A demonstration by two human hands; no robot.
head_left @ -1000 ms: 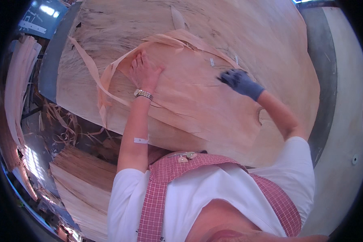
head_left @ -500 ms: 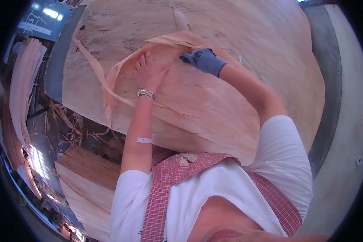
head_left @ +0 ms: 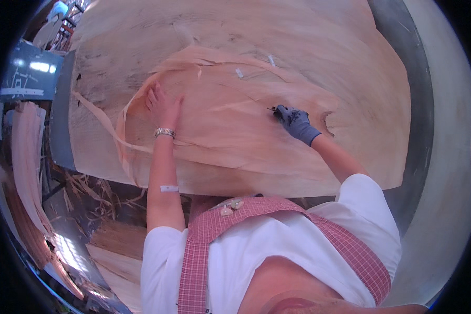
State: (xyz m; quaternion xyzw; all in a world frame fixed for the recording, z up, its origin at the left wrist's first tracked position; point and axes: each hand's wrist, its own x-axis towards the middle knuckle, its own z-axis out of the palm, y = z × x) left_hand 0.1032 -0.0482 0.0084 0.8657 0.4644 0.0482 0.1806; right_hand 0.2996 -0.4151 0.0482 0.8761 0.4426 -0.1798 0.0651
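My bare left hand (head_left: 163, 107) lies flat with its fingers spread on a thin, wrinkled sheet of wood veneer (head_left: 214, 115). Its fingertips are beside the sheet's curled left edge. My right hand (head_left: 294, 121), in a blue-grey glove with dark patches, is closed around a small dark tool (head_left: 276, 110). A thin tip points left from the tool, low over the veneer; its exact kind is too small to make out. A narrow loose veneer strip (head_left: 102, 118) runs from the left edge of the stack toward my left wrist.
Underneath is a broad stack of pale veneer (head_left: 319, 42). Two white tape pieces (head_left: 239, 73) are on the wood beyond my hands. A ragged notch (head_left: 327, 123) shows right of my glove. Veneer scraps (head_left: 97, 191) and more stacked sheets (head_left: 29, 152) lie at the left.
My right hand has moved right and toward me with the tool, away from the far edge of the thin sheet. My left hand still presses on the veneer. The whole view has shifted somewhat.
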